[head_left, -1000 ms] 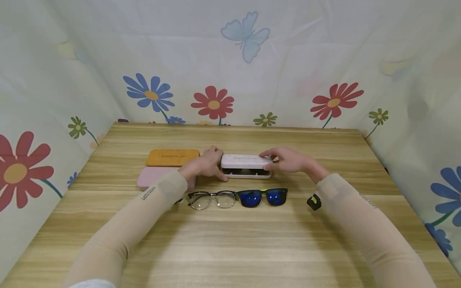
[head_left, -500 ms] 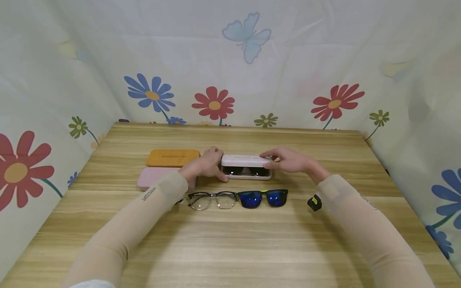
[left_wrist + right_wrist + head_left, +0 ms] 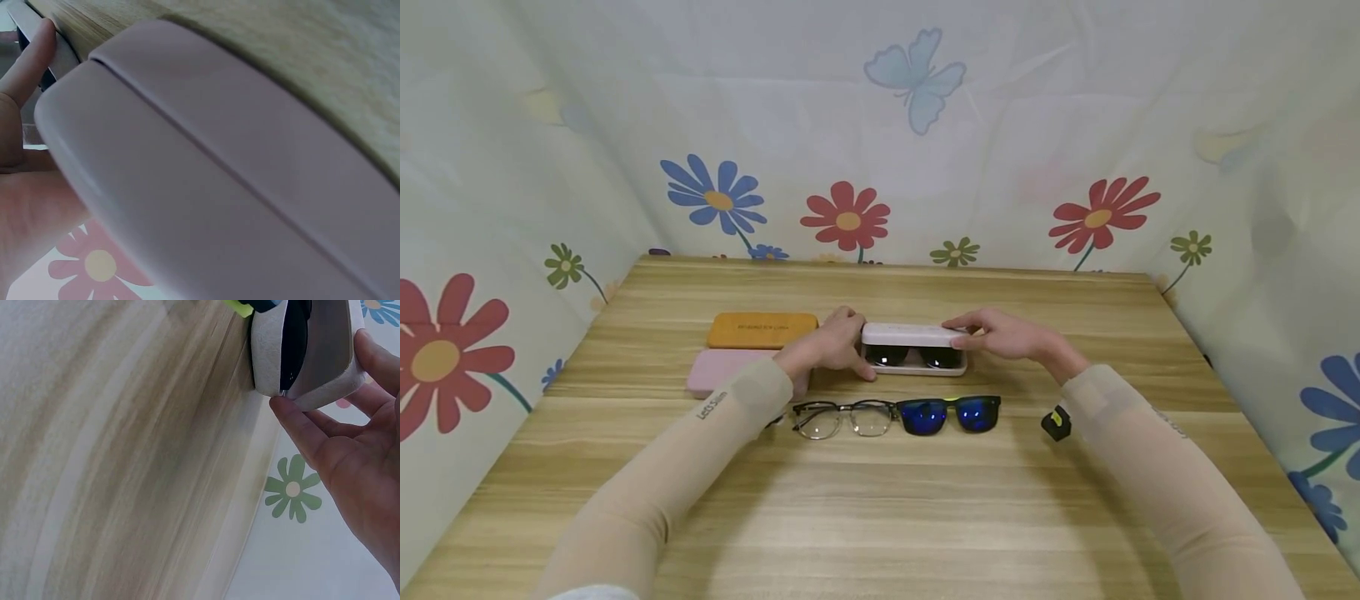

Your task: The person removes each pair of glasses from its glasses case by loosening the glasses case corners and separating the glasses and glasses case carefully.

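Observation:
A white glasses case [image 3: 913, 335] sits on the table with its lid partly raised and its gap facing me. Dark sunglasses [image 3: 942, 358] lie inside it. My left hand [image 3: 838, 340] holds the case's left end, thumb low at the front and fingers behind. At the right end, my right hand [image 3: 1007, 335] pinches the lid. The right wrist view shows that white case [image 3: 269, 347] with thumb and fingers at its lid and end. Just in front lie clear-lensed eyeglasses [image 3: 844, 418] and blue-lensed sunglasses [image 3: 947, 414], side by side.
An orange case [image 3: 760, 330] and a pink case [image 3: 722, 371] lie left of the white one, the pink partly behind my left forearm. A small black and yellow object [image 3: 1057, 423] lies near my right sleeve. Flowered cloth [image 3: 1000, 167] stands behind the table.
The white case's lid has risen, widening the gap, and more of the sunglasses inside shows. Both hands have stayed at the case's ends.

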`<action>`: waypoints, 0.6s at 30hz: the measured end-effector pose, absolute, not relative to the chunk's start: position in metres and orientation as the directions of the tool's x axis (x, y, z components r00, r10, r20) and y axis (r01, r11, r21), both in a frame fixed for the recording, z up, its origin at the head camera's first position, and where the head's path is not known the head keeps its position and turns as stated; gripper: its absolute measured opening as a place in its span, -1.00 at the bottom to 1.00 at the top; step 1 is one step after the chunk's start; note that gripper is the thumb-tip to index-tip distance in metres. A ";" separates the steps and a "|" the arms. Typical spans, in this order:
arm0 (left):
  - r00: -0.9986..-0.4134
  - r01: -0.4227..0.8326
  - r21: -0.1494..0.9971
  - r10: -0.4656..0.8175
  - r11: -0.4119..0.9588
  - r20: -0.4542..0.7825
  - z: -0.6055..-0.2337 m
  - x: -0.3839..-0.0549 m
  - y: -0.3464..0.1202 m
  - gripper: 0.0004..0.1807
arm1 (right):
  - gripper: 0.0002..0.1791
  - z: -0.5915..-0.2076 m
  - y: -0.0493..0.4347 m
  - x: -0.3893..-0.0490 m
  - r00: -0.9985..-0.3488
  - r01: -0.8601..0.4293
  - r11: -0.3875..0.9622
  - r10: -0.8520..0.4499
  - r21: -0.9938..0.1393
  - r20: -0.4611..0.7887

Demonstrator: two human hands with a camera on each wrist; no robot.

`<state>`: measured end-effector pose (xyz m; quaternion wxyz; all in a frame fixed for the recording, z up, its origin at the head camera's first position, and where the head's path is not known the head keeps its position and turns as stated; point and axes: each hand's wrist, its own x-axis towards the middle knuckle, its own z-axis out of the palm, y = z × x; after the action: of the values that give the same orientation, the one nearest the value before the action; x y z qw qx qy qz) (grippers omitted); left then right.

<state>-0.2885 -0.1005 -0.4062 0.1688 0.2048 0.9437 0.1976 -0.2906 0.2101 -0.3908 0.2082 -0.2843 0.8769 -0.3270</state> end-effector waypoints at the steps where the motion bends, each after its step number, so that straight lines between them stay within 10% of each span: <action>1: -0.859 0.321 0.441 0.454 0.838 -0.237 -0.407 -0.289 -0.100 0.04 | -0.44 -0.391 0.210 -0.291 -0.754 -0.357 0.626 -0.631 -0.693 -0.183; 18: -0.865 0.322 0.454 0.453 0.831 -0.215 -0.409 -0.287 -0.102 -0.14 | -0.46 -0.391 0.215 -0.301 -0.730 -0.112 0.478 -0.635 -0.871 -0.255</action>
<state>-0.2875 -0.1021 -0.4088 0.1587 0.2053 0.9435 0.2062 -0.3013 0.2153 -0.3906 0.2866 -0.2304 0.8106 -0.4557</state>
